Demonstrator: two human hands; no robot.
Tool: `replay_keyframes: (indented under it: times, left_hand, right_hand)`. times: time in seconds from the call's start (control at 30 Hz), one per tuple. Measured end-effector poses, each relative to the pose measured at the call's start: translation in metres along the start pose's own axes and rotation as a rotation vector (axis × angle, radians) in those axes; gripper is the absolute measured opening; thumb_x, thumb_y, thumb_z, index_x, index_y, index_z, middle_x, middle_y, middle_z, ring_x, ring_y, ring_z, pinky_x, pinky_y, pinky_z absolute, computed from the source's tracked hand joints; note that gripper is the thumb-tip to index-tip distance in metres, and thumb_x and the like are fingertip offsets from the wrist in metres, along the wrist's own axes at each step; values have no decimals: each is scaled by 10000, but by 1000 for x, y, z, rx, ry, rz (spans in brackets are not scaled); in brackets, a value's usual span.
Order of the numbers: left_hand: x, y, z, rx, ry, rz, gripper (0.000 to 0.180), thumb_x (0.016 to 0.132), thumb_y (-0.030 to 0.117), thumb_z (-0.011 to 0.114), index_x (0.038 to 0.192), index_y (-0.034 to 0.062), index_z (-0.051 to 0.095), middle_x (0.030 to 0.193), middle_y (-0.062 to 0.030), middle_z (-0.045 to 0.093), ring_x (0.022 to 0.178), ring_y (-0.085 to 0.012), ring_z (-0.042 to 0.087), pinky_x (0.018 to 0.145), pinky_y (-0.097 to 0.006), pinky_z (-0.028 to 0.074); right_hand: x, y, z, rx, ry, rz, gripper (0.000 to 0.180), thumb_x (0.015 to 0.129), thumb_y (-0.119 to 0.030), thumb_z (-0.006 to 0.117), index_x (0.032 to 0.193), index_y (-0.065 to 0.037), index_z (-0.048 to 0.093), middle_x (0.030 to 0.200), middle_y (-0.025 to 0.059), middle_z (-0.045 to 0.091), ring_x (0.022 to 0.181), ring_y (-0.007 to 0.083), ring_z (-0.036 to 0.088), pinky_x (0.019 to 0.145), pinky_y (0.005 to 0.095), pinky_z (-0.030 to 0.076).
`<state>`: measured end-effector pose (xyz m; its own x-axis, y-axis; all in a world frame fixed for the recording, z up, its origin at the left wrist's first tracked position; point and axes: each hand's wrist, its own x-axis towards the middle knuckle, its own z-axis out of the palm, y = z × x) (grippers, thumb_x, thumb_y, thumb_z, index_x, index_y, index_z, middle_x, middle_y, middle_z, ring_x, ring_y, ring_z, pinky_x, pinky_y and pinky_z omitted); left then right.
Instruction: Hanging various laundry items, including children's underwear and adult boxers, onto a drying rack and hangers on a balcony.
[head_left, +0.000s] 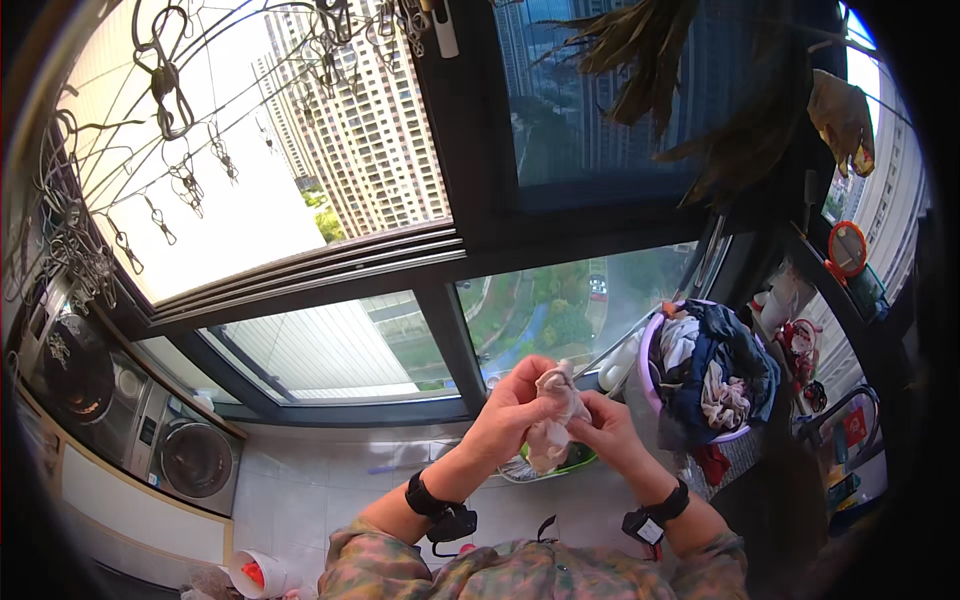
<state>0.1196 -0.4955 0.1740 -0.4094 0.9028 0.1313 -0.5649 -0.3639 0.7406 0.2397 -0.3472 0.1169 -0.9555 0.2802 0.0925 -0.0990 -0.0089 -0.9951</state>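
Note:
In front of my chest, a small crumpled whitish cloth (548,443), its exact kind not clear, is held up between both hands. My left hand (512,408) grips its upper left side, with fingers and thumb closed on the fabric. On the other side, my right hand (610,428) pinches the cloth's edge between thumb and fingers. Beneath them is a green and white container (575,462), partly hidden by the cloth and hands. Off to the right stands a laundry basket (650,372) with a pale purple rim, heaped with dark and light clothes (722,345).
Metal hanging clips (165,90) dangle from a rack at upper left. Two front-loading machines (195,460) line the left wall. A white bucket (275,572) stands at lower left. Dark window frames (445,345) run across the front. Dried leaves (650,60) hang at upper right.

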Motion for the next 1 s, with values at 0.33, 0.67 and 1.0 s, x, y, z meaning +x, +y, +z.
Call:
replay_keyframes:
  times: [0.33, 0.67, 1.0]
  left_hand:
    - [-89, 129, -64, 1760, 547, 678, 256, 721, -26, 607, 952, 82, 624, 941, -80, 615, 728, -288, 657, 615, -362, 536]
    - [-143, 199, -102, 1084, 481, 352, 232, 794, -67, 508, 957, -19, 665, 931, -42, 598, 686, -82, 590, 588, -209, 485]
    - [-159, 233, -157, 1332, 393, 53, 261, 807, -42, 501, 1000, 0, 671, 861, -23, 650, 726, -71, 597, 672, -223, 500]
  right_hand:
    - [72, -35, 68, 6, 83, -96, 181, 838, -79, 490, 960, -11, 606, 785, -8, 583, 722, 83, 559, 663, 242, 460]
    - [117, -76, 154, -573, -22, -314, 271, 796, -117, 594, 1061, -57, 585, 953, 64, 617, 834, 134, 600, 746, 268, 485]
    - [121, -72, 131, -282, -237, -64, 391, 779, -66, 665, 1162, -74, 588, 862, 21, 581, 687, 116, 509, 667, 236, 463]
